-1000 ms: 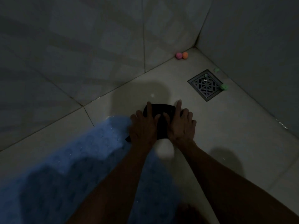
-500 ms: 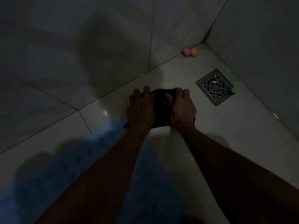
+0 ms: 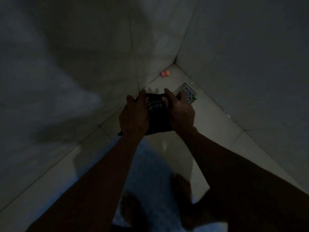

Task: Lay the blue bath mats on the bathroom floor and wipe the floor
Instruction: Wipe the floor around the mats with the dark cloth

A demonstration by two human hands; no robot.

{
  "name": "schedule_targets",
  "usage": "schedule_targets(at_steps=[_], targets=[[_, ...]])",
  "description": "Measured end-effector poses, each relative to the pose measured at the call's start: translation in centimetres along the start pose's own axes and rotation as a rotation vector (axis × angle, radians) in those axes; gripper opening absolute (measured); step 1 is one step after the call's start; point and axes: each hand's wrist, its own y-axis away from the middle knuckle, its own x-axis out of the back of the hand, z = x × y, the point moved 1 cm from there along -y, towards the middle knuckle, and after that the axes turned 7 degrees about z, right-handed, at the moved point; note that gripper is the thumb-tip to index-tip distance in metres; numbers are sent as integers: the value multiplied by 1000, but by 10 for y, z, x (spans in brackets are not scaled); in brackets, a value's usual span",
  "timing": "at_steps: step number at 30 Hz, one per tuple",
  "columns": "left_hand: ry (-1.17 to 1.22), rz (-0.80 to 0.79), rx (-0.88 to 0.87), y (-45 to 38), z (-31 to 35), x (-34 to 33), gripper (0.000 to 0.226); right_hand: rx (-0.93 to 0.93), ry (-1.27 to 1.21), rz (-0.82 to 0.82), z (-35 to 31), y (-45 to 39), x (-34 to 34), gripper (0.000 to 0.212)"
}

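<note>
A dark folded cloth [image 3: 157, 114] lies on the pale tiled floor [image 3: 217, 131] close to the left wall. My left hand [image 3: 134, 117] presses flat on the cloth's left side, fingers stretched forward. My right hand [image 3: 181, 111] presses on its right side, with its fingers reaching toward the drain. A blue bath mat [image 3: 150, 173] lies on the floor below the cloth, between my forearms, and my bare feet stand on it. The room is dim.
A square metal floor drain [image 3: 189, 94] sits just beyond my right hand. A pink ball [image 3: 162, 74] and an orange ball [image 3: 167, 72] rest in the far corner. Small green balls [image 3: 196, 96] lie beside the drain. Tiled walls close in left and right.
Both hands have pushed the dark cloth forward across the floor, away from the blue mat, toward the left wall and the drain. The view has tilted down and my feet now show.
</note>
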Motion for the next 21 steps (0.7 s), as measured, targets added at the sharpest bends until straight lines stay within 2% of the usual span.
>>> schedule_targets(at_steps=[4,7,12,17,21], targets=[[-110,41,-116,42,60,90,52,-44,-21,-9,-32,-11,104,46],[-116,40,-127,69,100,159,54,-120,-22,-58,-60,-23,188,44],[-138,76,-200,121,162,281,53,-141,3,-37,-112,-36,321,46],[-184,112,-254,156,217,394,51,-55,-6,64,-160,-56,441,48],[-11,169,-213,166,268,474,49,43,-33,185,-193,-91,520,43]])
